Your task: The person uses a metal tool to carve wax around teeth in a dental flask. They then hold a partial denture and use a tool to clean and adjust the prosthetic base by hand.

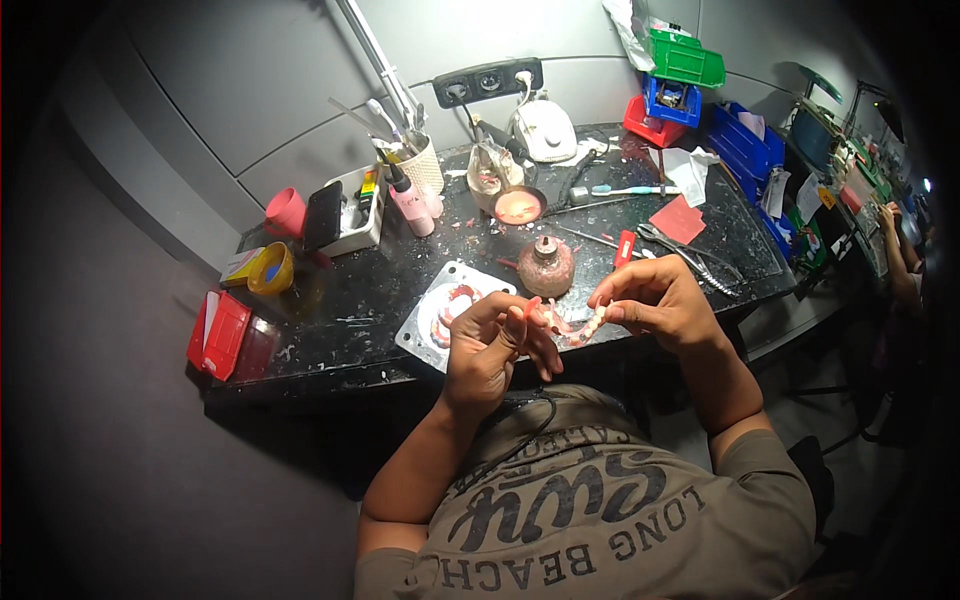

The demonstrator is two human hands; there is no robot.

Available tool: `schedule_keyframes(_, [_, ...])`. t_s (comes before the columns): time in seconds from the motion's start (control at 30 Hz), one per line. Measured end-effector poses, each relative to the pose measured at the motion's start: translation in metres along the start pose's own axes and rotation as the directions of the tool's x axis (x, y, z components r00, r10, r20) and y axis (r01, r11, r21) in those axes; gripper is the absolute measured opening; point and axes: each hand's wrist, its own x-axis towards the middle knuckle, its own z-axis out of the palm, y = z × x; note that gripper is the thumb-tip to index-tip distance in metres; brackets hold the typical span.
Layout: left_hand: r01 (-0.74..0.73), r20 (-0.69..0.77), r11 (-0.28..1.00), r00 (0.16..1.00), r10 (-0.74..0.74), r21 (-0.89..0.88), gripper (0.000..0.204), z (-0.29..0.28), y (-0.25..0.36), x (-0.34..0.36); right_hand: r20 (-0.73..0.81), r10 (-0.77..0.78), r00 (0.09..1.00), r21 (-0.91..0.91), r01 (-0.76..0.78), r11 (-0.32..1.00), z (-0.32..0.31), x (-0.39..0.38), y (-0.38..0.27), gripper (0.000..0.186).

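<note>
My right hand (pixel 655 300) grips one end of a pink denture piece (pixel 578 330) with a row of pale teeth. My left hand (pixel 493 350) pinches a small red piece (pixel 531 307) beside the denture's other end, its lower fingers curled. Below and left of them lies a metal plate (pixel 420 330) carrying red-and-white horseshoe pieces (pixel 450 305). Just behind my hands stands a stained round burner pot (pixel 546 268). A red-handled tool (pixel 623 250) lies behind my right hand.
Tools (pixel 700 268), red sheet (pixel 678 220), pan (pixel 518 205), bottle (pixel 410 208), white device (pixel 545 130) and tool cup (pixel 418 165) cover the bench (pixel 320 355). Cups (pixel 270 268) and red tray (pixel 218 333) stand left, stacked bins (pixel 685 57) back right. Another person's arm (pixel 900 250) is far right.
</note>
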Motion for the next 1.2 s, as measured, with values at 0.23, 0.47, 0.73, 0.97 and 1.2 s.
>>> schedule_keyframes(0.23, [0.015,0.019,0.999,1.000,-0.016,0.044,0.032,-0.0013,-0.0015,-0.0013,-0.007,0.016,1.000,-0.011,-0.016,1.000,0.0022,-0.0007,-0.0030,0.016])
schedule_keyframes(0.47, [0.016,0.019,0.998,1.000,-0.017,0.059,0.032,-0.0004,-0.0003,-0.0017,-0.004,0.013,1.000,-0.021,-0.013,1.000,0.0004,-0.0005,-0.0004,0.016])
schedule_keyframes(0.73, [0.028,0.038,0.999,0.999,-0.028,0.021,0.033,0.0007,-0.0003,-0.0010,0.020,0.027,0.999,0.054,-0.028,0.998,-0.0023,0.0000,0.0040,0.017])
schedule_keyframes(0.97, [0.047,0.081,0.999,0.996,-0.045,-0.027,0.035,-0.0030,-0.0032,-0.0008,0.035,0.024,0.999,0.042,-0.026,0.999,0.0015,0.0004,0.0015,0.018])
schedule_keyframes(1.2, [0.038,0.083,0.999,0.996,-0.035,-0.035,0.035,-0.0043,-0.0039,0.0007,0.035,0.041,0.999,0.050,-0.043,0.998,0.0018,-0.0003,0.0016,0.019])
